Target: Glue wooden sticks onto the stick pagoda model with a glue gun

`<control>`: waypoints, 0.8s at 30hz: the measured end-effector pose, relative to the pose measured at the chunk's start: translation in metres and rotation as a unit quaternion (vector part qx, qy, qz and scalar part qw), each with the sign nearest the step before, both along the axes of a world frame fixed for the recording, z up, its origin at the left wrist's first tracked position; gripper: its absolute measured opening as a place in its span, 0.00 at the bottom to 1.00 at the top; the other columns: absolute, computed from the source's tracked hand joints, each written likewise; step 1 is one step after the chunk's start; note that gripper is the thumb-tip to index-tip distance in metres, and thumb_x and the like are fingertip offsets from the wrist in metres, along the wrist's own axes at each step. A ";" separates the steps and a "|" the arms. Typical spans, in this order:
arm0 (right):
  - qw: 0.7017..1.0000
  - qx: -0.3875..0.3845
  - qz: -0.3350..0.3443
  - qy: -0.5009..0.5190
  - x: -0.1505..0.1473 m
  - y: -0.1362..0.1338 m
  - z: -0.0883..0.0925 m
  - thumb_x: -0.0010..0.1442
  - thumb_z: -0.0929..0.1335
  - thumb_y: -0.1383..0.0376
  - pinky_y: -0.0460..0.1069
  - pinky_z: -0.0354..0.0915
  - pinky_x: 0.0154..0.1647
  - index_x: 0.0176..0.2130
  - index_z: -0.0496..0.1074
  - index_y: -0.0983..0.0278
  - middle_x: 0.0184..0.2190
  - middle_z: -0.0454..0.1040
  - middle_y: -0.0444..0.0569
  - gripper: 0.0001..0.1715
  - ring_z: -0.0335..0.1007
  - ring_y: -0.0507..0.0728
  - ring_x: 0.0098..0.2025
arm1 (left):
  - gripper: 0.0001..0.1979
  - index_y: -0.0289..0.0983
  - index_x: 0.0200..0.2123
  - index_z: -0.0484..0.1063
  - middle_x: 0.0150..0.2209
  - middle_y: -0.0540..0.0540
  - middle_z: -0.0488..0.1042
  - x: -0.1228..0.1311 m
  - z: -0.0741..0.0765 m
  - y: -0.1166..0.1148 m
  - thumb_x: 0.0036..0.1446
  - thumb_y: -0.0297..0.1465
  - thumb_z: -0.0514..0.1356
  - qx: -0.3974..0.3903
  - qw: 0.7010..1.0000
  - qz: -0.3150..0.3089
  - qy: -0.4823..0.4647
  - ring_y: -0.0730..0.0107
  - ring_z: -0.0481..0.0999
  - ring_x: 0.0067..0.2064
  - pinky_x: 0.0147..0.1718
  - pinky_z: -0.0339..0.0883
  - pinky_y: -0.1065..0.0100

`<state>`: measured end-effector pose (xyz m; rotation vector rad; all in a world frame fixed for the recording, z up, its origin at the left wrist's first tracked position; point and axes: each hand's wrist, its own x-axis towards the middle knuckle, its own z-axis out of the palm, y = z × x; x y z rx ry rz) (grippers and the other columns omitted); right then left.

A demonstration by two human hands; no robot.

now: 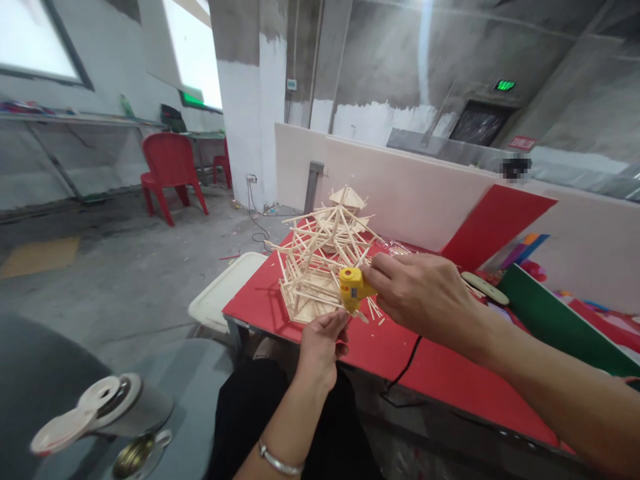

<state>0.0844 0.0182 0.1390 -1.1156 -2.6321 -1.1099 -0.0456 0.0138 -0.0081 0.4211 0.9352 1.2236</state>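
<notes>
My right hand [417,287] is wrapped round the handle of a yellow hot glue gun [351,288], its body angled down over the near edge of the table. Just below the gun, my left hand [325,340] is closed in a pinch. Whatever lies between its fingertips is too small to make out. Right behind both hands stands a pagoda-like model of thin wooden sticks [313,267], with an open frame on a flat base. A smaller wooden tower with a peaked roof [347,199] rises behind it. Loose sticks [374,308] lie beside the model.
The red table [390,347] carries a dark cord [413,357] hanging over its front edge. A green board [560,320] and coloured pieces are at the right. A white stool [227,290] stands left, near a grey surface with a lidded cup [135,403]. White panels [390,187] back the table.
</notes>
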 end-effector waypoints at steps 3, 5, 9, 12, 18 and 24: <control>1.000 0.013 0.006 0.006 0.001 0.001 -0.002 0.58 0.61 0.72 0.51 0.37 0.25 0.33 0.69 0.63 0.26 0.69 0.44 0.09 0.54 0.50 0.23 | 0.16 0.33 0.22 0.73 0.18 0.53 0.64 -0.001 0.001 0.000 0.35 0.38 0.71 0.001 1.000 0.002 0.004 0.80 0.60 0.19 0.16 0.50 0.76; 1.000 0.017 0.007 0.007 0.002 0.002 -0.003 0.58 0.61 0.72 0.51 0.37 0.25 0.33 0.69 0.63 0.26 0.69 0.43 0.08 0.54 0.50 0.23 | 0.16 0.33 0.22 0.73 0.18 0.53 0.64 -0.001 0.001 0.000 0.35 0.38 0.71 0.005 1.000 0.002 0.004 0.80 0.60 0.19 0.15 0.50 0.76; 1.000 0.021 0.008 0.003 0.002 0.001 -0.002 0.59 0.61 0.72 0.51 0.36 0.25 0.33 0.68 0.62 0.27 0.69 0.43 0.08 0.54 0.50 0.23 | 0.15 0.33 0.23 0.73 0.19 0.53 0.65 -0.001 0.000 -0.001 0.37 0.37 0.71 0.012 1.000 -0.001 0.004 0.80 0.60 0.19 0.16 0.51 0.76; 1.000 0.012 0.007 0.000 0.002 -0.001 0.000 0.59 0.61 0.72 0.51 0.36 0.25 0.33 0.68 0.62 0.26 0.69 0.43 0.08 0.54 0.51 0.23 | 0.14 0.33 0.24 0.73 0.19 0.53 0.64 0.000 0.000 -0.001 0.39 0.37 0.70 0.015 1.000 -0.001 0.002 0.81 0.60 0.19 0.16 0.50 0.76; 1.000 0.010 0.009 0.005 0.003 0.000 -0.001 0.60 0.61 0.71 0.51 0.37 0.25 0.33 0.68 0.63 0.27 0.69 0.44 0.08 0.55 0.51 0.24 | 0.15 0.33 0.25 0.73 0.17 0.54 0.64 0.000 0.000 0.000 0.37 0.37 0.70 -0.004 1.000 -0.004 -0.001 0.81 0.60 0.19 0.16 0.51 0.77; 1.000 0.015 0.016 0.000 0.002 0.002 -0.002 0.59 0.61 0.71 0.51 0.37 0.25 0.32 0.67 0.62 0.26 0.68 0.43 0.07 0.56 0.51 0.25 | 0.16 0.33 0.24 0.73 0.17 0.54 0.65 0.000 0.001 0.000 0.36 0.37 0.71 -0.002 1.000 0.002 -0.002 0.81 0.61 0.19 0.16 0.51 0.76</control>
